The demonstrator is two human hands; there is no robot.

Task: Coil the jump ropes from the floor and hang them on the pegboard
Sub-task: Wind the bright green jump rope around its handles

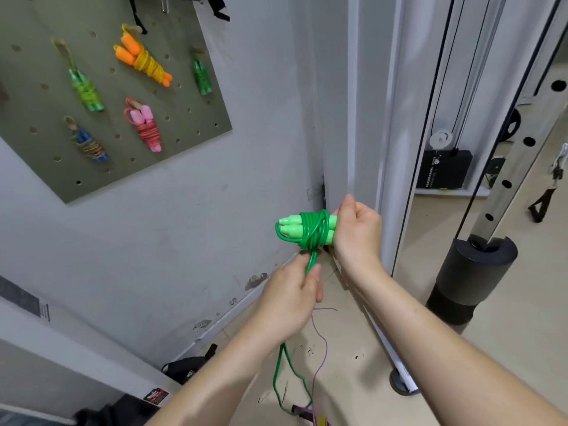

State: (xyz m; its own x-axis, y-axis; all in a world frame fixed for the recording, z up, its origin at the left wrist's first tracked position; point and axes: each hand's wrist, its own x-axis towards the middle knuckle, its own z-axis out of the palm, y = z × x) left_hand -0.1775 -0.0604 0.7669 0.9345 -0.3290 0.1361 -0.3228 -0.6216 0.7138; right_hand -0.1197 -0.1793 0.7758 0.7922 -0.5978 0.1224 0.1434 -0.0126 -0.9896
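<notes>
My right hand grips the two light-green handles of a green jump rope, held side by side and level. Dark green cord is wound several times around them. My left hand is closed on the loose cord just below the bundle. The remaining cord trails down to the floor. The olive pegboard hangs on the wall at upper left, carrying several coiled ropes: orange, pink, blue and two green ones.
A thin purple rope lies on the floor beneath my hands. A gym cable machine with a perforated steel post and black foam roller stands at right. Black gear rests by the wall at bottom left.
</notes>
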